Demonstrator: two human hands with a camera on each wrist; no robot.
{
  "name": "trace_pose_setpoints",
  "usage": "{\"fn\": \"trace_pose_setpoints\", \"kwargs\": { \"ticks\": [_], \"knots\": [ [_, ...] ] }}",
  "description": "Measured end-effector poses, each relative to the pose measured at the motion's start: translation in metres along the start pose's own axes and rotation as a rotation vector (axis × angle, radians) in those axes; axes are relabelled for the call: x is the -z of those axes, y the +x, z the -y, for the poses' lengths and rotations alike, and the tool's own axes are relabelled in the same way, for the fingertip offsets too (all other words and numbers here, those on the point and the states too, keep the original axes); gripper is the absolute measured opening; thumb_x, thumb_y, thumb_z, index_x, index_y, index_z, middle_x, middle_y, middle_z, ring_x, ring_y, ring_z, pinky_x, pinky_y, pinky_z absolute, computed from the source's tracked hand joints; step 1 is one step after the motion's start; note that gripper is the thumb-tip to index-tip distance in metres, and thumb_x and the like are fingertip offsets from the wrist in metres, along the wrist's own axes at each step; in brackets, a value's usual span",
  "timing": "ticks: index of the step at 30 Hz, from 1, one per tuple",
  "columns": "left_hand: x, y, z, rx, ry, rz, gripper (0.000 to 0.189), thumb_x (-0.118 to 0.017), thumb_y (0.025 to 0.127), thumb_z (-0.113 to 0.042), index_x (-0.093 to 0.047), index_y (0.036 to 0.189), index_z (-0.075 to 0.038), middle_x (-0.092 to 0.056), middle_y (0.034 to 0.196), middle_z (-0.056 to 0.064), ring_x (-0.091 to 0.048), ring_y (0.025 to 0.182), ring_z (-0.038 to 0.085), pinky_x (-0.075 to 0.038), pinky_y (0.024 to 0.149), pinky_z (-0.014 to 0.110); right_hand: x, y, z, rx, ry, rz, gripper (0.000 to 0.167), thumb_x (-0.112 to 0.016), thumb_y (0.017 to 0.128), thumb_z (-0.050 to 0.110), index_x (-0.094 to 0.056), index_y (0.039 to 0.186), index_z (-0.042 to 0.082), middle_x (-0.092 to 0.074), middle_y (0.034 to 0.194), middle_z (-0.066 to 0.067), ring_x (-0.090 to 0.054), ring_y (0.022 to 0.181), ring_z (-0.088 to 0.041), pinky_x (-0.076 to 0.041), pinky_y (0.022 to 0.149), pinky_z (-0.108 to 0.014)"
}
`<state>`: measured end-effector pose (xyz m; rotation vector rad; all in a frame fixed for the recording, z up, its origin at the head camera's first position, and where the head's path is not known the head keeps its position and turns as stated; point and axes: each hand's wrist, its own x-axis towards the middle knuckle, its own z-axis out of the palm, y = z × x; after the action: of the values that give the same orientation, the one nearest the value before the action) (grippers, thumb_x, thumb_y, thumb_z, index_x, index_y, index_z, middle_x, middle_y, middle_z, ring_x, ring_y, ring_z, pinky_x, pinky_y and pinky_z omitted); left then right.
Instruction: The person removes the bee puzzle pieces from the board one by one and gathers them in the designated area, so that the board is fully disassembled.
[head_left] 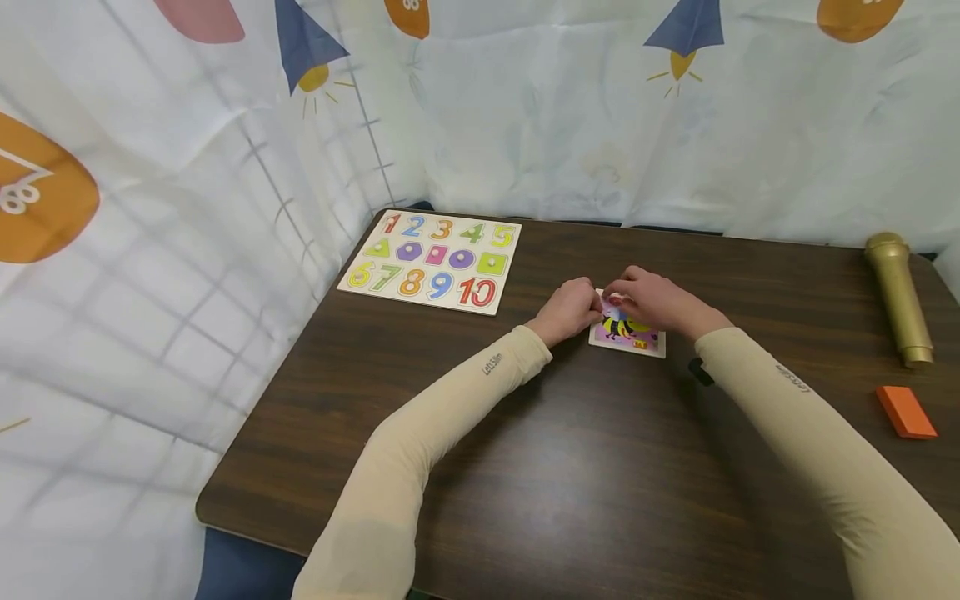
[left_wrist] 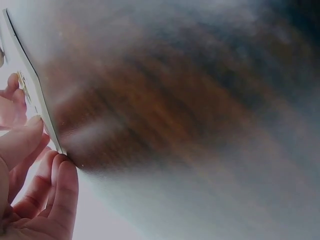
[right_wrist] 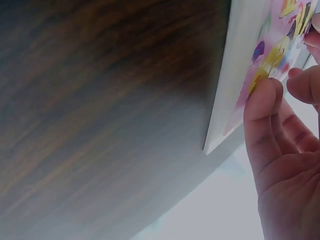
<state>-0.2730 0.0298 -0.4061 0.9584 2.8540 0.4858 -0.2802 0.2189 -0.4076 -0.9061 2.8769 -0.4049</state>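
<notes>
A small picture puzzle board (head_left: 649,352) with a yellow and black bee on pink lies at the middle of the table. My left hand (head_left: 572,310) pinches its left edge near the far corner; in the left wrist view the thumb (left_wrist: 25,140) is on the face side, with fingers close below the corner. Over the far part of the picture is my right hand (head_left: 651,298), its bent fingertips on the printed face (right_wrist: 272,57). The thumb stands apart from those fingers in the right wrist view. I cannot tell whether it holds a loose piece.
A number and shape peg puzzle (head_left: 431,304) lies at the back left of the dark wooden table (head_left: 570,467). At the right are a gold cylinder with a wider head (head_left: 900,300) and an orange block (head_left: 906,412). White patterned curtains (head_left: 525,108) hang behind and left.
</notes>
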Motion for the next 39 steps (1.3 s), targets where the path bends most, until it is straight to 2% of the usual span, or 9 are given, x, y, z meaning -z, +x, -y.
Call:
{"fn": "trace_pose_setpoints", "kwargs": {
  "ticks": [6,12,21,28,39],
  "knots": [
    [0.0006,-0.0007,-0.0005,-0.013,-0.001,-0.012,0.014,-0.069,0.093,-0.018,-0.078,0.095,-0.007,-0.064,0.095,0.004,-0.056,0.09,0.014,-0.047,0.078,0.024,0.0015,-0.001,0.0008,-0.009,0.016,0.043,0.036,-0.063,0.094,0.011,-0.061,0.129,0.008,-0.049,0.114,-0.021,-0.056,0.089,-0.031,-0.051,0.084,-0.049],
    [-0.0002,-0.0012,-0.0008,-0.035,-0.013,0.008,0.018,-0.074,0.089,-0.026,-0.076,0.088,-0.008,-0.06,0.09,0.004,-0.053,0.084,0.013,-0.045,0.072,0.023,0.002,-0.0027,0.0003,-0.076,0.089,0.088,0.042,-0.06,0.095,0.016,-0.054,0.134,0.0,-0.044,0.124,-0.026,-0.053,0.101,-0.037,-0.044,0.095,-0.055],
    [0.0026,0.0034,-0.0005,-0.021,0.004,0.048,0.014,-0.07,0.092,-0.019,-0.074,0.096,-0.006,-0.062,0.095,0.005,-0.054,0.088,0.015,-0.046,0.076,0.024,0.0029,-0.0055,-0.0015,-0.084,0.175,0.072,0.037,-0.065,0.094,0.017,-0.059,0.128,0.005,-0.048,0.114,-0.023,-0.05,0.093,-0.033,-0.046,0.087,-0.052],
    [0.0015,0.0046,0.0008,-0.025,-0.001,0.038,0.015,-0.071,0.091,-0.02,-0.076,0.093,-0.006,-0.062,0.095,0.004,-0.054,0.089,0.014,-0.046,0.077,0.023,0.004,-0.0043,0.0004,-0.065,0.153,0.076,0.037,-0.065,0.094,0.019,-0.059,0.128,0.006,-0.048,0.111,-0.021,-0.049,0.095,-0.033,-0.046,0.086,-0.051],
    [0.0011,0.0033,-0.0009,-0.017,0.013,0.044,0.015,-0.071,0.091,-0.021,-0.076,0.093,-0.007,-0.062,0.096,0.004,-0.054,0.09,0.014,-0.046,0.078,0.023,0.0024,-0.0033,0.0079,-0.138,0.112,0.104,0.035,-0.058,0.096,0.014,-0.055,0.131,0.01,-0.045,0.116,-0.023,-0.054,0.096,-0.036,-0.048,0.089,-0.054]
  ]
}}
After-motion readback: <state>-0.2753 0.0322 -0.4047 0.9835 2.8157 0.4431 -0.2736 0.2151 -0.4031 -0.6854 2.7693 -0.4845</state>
